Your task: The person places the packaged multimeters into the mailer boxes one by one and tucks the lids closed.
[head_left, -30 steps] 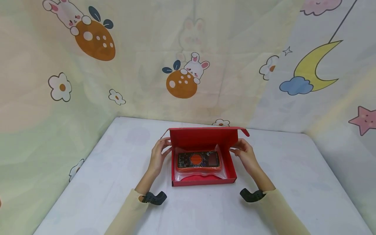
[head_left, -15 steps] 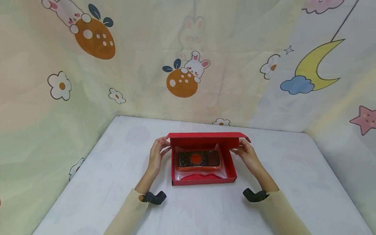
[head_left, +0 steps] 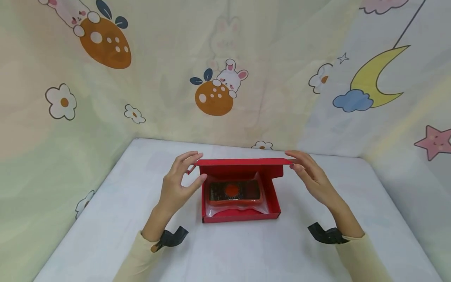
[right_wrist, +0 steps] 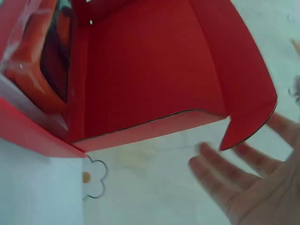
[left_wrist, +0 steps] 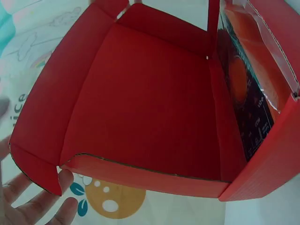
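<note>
A red cardboard box [head_left: 241, 219] stands on the table with its hinged lid [left_wrist: 140, 103] partly raised. Inside lies an orange and black multimeter [head_left: 232, 190] in a clear plastic bag [head_left: 261, 205], its dial facing up and partly shaded by the lid. At the lid's left front corner is my left hand [head_left: 176, 186], thumb and fingers spread, fingertips right at the corner flap [left_wrist: 35, 164]. My right hand [head_left: 315, 178] is at the opposite corner, its fingers extended around the right flap [right_wrist: 251, 115]. Neither hand has its fingers curled round the cardboard.
The box sits on a white-covered table [head_left: 232, 250], toward its back. Behind it hangs a printed cloth backdrop [head_left: 282, 78] with rabbits, flowers and a moon. Black wrist mounts [head_left: 172, 237] stick out inward from both sleeves.
The lid has tipped forward and lower over the box. Both hands have left the box's sides, moving outward and up to the lid's front corners, with the fingers spreading.
</note>
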Tool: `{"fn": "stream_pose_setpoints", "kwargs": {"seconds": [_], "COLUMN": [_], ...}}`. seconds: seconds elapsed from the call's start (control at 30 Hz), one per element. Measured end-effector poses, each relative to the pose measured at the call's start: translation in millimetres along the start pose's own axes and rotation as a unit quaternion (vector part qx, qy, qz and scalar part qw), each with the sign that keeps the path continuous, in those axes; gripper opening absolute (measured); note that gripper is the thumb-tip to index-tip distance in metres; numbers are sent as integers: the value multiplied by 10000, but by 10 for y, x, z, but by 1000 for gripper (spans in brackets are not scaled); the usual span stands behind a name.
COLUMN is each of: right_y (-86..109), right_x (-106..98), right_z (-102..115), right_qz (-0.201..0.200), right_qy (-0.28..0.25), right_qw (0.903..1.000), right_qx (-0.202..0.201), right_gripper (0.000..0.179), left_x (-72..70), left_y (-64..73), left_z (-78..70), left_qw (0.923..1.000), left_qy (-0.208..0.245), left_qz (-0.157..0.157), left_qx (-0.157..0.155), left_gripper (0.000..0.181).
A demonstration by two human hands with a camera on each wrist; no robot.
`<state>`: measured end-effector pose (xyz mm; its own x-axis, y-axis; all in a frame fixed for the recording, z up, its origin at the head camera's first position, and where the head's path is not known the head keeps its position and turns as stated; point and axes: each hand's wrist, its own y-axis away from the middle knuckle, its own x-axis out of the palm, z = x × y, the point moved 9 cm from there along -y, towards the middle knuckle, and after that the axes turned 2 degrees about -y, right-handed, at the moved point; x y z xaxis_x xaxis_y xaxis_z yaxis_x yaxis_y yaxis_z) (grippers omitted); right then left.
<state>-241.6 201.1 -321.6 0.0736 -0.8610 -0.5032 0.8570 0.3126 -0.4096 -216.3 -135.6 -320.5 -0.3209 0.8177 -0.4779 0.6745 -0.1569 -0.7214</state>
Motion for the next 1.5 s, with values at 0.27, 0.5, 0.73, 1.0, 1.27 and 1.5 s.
{"fn": "stream_pose_setpoints", "kwargs": {"seconds": [0.27, 0.5, 0.73, 1.0, 1.27, 1.5], "right_y": [16, 63, 171, 229, 341, 428], "right_x": [81, 44, 52, 62, 77, 142], "right_z": [132, 120, 91, 62, 9, -12], "right_qz": [161, -89, -108, -11, 100, 220], "right_qy": [408, 614, 779, 976, 967, 845], "right_qw": [9985, 9978, 9968, 9952, 9952, 9962], "right_qx": [-326, -234, -159, -29, 113, 25], "right_gripper": [36, 31, 27, 26, 25, 27], "left_x": [-43, -34, -29, -2, 25, 33], "left_y": [-4, 49, 141, 209, 293, 418], "left_z": [-14, -27, -76, -107, -166, -150], "left_qw": [9996, 9993, 9988, 9984, 9969, 9960], "left_qy": [240, 225, 88, 26, -137, -373], "left_qz": [-165, 58, 159, 345, 604, 591], "left_qx": [12, -306, -461, -453, -486, -559], "left_gripper": [32, 27, 23, 22, 23, 21]}}
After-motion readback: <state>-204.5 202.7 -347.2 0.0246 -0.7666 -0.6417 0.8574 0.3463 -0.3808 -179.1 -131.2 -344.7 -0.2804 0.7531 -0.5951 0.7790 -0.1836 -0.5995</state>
